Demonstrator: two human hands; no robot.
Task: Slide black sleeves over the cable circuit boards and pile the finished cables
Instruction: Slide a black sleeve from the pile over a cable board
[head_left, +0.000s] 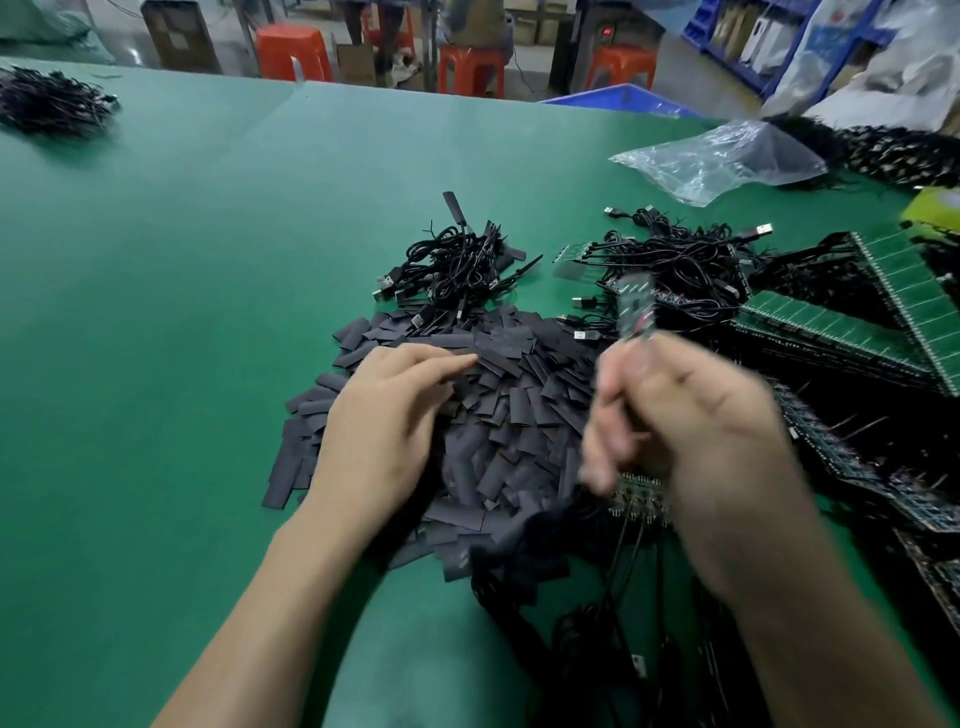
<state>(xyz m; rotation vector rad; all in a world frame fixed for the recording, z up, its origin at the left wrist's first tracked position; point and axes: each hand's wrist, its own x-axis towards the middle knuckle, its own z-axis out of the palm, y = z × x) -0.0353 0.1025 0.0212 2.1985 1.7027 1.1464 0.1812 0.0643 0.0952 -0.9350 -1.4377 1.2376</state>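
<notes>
Loosely, left hand (384, 415) touches sleeves (519, 410); right hand (691, 415) pinches circuit board (636, 309).

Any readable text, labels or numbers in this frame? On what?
None legible.
On the red display, far back: blurred.
On the blue-white bag: print blurred.
On the circuit board gripped by the right hand: motion-blurred.
On the green panels: too small.
</notes>
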